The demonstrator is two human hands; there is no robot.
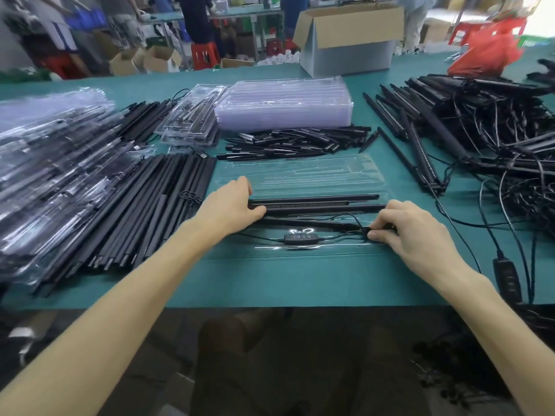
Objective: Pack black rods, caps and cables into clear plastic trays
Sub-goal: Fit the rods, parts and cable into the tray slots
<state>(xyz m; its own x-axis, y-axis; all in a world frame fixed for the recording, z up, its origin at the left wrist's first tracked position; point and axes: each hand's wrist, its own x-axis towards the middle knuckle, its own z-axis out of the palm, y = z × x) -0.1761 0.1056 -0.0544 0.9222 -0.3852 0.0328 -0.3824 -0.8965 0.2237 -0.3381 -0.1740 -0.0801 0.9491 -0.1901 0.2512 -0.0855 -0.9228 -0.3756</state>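
Fingers (244, 187) of the left hand (231, 205) curl over the left ends of 2 black rods (315, 202), with the thumb pressed against the nearer rod's tip, so the hand grips them. The rods lie side by side along the near half of a clear plastic tray (300, 172), which sits flat on the green table (270, 280) straight ahead. The right hand (411, 232) is bent at the knuckles and pinches a coiled bit of thin black cable (339, 235) between thumb and fingertips, at the tray's near right corner. That cable runs left across the tray's front strip to an inline controller (301, 238) with 4 small buttons.

Behind the tray lies a heap of short black caps (294, 142), and beyond it a stack of empty trays (282, 103). To the left are a bed of long rods (144, 211) and a blurred pile of packed trays (45, 163). To the right sprawls a tangle of rods with cables (480, 130). A cardboard box (348, 37) stands at the far edge.
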